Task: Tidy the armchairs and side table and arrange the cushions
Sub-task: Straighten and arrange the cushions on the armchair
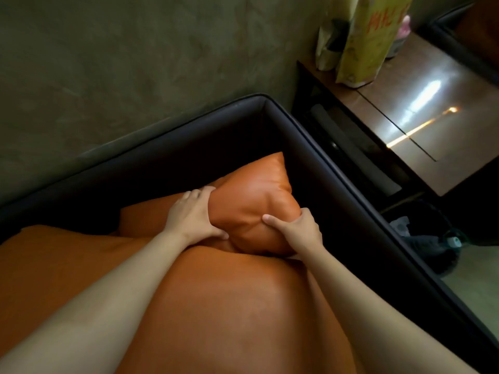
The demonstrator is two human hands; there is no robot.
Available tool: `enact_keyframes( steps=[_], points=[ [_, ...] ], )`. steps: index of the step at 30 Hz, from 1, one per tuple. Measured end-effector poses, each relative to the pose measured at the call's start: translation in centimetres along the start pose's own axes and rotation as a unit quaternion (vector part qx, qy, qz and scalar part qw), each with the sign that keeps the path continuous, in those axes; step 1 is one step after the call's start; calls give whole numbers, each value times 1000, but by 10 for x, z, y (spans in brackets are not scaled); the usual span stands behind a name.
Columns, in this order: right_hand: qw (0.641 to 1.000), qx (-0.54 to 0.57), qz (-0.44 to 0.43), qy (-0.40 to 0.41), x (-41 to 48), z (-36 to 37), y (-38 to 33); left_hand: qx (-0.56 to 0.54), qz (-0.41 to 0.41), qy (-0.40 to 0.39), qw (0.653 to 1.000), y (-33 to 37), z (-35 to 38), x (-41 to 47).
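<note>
Up against the far right corner of the dark, piping-edged leather armchair (324, 147), where its back meets its right arm, a small square cushion of smooth orange leather (256, 201) stands tilted on the broad orange leather seat pad (216, 306), with one pointed corner uppermost. Both hands grip it from opposite sides. The left hand (193, 215) is curled over its left edge with the thumb tucked in below. The right hand (298, 233) wraps its lower right side, with the thumb pressed onto the front face and the fingers out of sight behind. The leather dimples and creases between the two grips. A mottled olive-green plaster wall (135, 63) rises behind the chair's back. The seat pad is plump and rounded, with a soft sheen. Just beside the chair's right arm stands a glossy brown side table (445, 125), whose top is crossed by a thin dark seam and bright streaks of reflected light. At its far edge stands a crumpled yellow-green paper bag with red lettering (361, 41), its top cut off by the frame. Behind the left wrist lies another orange leather shape (143, 220), too hidden to tell what it is. Dim objects on the floor under the table are also hard to make out.
</note>
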State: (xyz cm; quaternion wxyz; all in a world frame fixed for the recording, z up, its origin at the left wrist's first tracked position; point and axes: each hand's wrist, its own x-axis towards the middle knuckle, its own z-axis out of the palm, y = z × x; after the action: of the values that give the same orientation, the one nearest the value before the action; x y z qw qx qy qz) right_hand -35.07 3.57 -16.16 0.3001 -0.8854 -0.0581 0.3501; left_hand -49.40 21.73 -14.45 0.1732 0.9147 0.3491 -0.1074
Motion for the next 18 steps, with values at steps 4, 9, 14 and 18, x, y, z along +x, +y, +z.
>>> enact_keyframes(
  steps=[4, 9, 14, 18],
  points=[
    [999, 21, -9, 47, -39, -9, 8, 3, 26, 24, 999, 12, -10, -26],
    [990, 49, -37, 126, -81, -40, 19, -11, 78, 86, 993, 42, -21, -51],
    [962, 158, -58, 216, -118, -86, 63, -5, 170, 127, 977, 109, -28, -67],
    [935, 218, -54, 274, -155, -119, 114, 7, 256, 137, 957, 173, -21, -86]
  ],
)
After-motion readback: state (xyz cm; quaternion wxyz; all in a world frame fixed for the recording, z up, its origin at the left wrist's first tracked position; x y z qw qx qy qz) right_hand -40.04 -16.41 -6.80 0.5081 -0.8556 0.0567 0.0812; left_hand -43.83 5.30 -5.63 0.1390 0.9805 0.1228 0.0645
